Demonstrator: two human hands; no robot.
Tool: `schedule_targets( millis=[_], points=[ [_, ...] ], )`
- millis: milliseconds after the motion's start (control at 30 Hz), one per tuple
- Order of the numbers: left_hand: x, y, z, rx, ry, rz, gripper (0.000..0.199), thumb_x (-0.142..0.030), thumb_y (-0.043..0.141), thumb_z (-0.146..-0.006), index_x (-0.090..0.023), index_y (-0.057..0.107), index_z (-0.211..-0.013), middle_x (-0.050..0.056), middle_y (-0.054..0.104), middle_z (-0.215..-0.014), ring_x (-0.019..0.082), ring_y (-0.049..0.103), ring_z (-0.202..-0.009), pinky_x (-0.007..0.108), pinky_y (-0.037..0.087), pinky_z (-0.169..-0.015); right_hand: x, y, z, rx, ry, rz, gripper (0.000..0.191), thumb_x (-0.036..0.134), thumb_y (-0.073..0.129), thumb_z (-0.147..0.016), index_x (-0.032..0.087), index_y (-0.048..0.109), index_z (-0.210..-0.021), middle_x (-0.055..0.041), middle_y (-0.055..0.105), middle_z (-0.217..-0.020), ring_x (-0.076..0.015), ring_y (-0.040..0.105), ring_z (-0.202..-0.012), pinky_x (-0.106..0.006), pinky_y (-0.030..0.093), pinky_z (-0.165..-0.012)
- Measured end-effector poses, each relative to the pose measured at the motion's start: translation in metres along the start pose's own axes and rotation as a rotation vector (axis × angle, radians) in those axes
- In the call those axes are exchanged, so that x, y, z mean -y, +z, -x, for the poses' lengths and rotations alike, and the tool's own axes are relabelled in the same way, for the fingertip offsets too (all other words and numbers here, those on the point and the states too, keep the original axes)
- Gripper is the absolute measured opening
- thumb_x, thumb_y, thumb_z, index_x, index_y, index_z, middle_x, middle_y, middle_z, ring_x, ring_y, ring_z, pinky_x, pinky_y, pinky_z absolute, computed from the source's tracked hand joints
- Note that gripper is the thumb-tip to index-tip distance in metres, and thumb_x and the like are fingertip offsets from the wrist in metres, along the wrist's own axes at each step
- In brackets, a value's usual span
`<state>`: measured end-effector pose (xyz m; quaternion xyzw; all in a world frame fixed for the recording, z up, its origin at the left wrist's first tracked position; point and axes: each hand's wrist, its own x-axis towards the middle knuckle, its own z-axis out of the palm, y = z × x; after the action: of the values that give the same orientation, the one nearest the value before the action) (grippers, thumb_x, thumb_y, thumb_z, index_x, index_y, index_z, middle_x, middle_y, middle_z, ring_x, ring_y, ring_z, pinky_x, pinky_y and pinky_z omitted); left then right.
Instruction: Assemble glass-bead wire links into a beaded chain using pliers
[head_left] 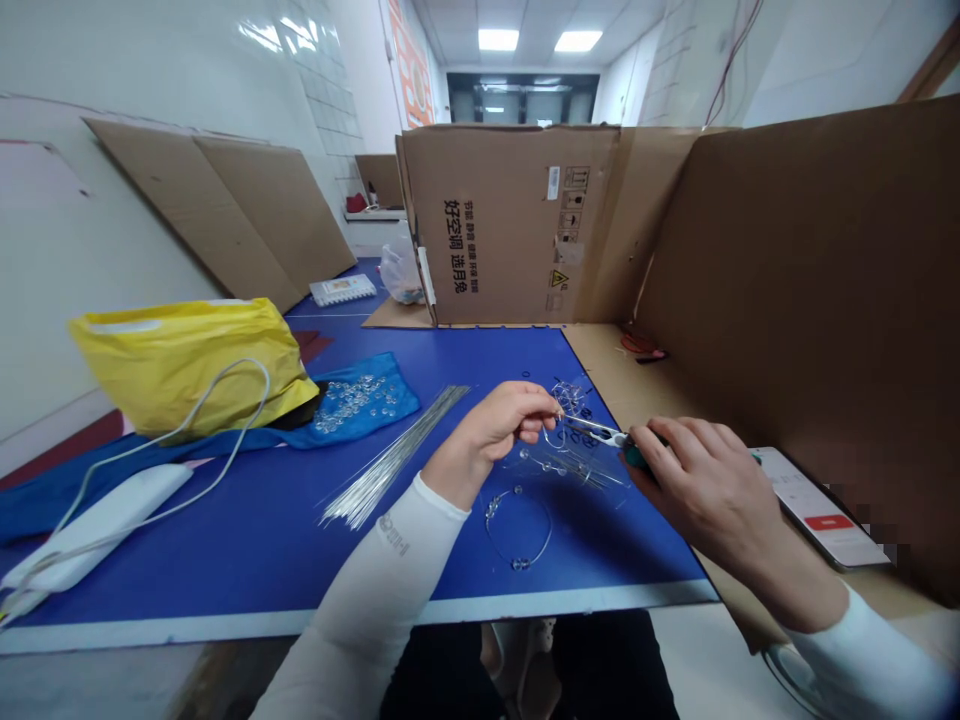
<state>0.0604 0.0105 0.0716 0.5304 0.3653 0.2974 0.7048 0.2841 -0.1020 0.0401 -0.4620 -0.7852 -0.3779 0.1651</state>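
From my distant seat, I have the left hand [506, 420] just right of centre in the frame, its fingers pinched narrow on a thin wire [555, 440]. The fingers of the right hand [705, 490] are wrapped around the pliers [604, 434], whose nose points left and reaches close to that pinch; I cannot tell whether the tips bite the wire. To work well here, I would brace the wire right beside the tips, line the nose up with it and squeeze gently, since thin wire probably kinks or springs away under a sideways pull. The beaded ring [520, 564] lies below on the blue tabletop [300, 560], so I would hold both wrists above it. Left of the hands lies a bundle of straight wires [401, 455], and beyond it clear beads [352, 400] rest on a blue cloth [403, 385].
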Motion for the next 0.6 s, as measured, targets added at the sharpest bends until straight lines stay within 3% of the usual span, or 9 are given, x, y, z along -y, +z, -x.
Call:
schedule_targets(
  millis=[333,600],
  points=[
    [-0.0032,0.0022,0.0031,0.002,0.004,-0.014,0.021,-0.002,0.059,-0.082,-0.009,0.060,-0.062,0.000,0.055,-0.054,0.000,0.033,-0.041,0.018,0.020,-0.041,-0.0001,-0.0019,-0.0019,0.035,-0.071,0.070,0.016,0.027,0.057,-0.099,0.014,0.064,-0.105,-0.0106,0.069,-0.093,-0.0221,0.054,-0.078,-0.037,0.032,-0.068],
    [-0.0042,0.0039,0.0045,0.000,-0.006,-0.018,0.023,0.001,0.054,-0.081,-0.010,0.058,-0.061,0.000,0.054,-0.052,0.000,0.033,-0.040,0.018,0.018,-0.040,-0.0007,-0.0086,-0.0023,0.063,-0.088,0.096,0.013,0.023,0.055,-0.098,0.016,0.064,-0.104,-0.0115,0.069,-0.092,-0.0246,0.054,-0.078,-0.038,0.032,-0.067]
  ],
)
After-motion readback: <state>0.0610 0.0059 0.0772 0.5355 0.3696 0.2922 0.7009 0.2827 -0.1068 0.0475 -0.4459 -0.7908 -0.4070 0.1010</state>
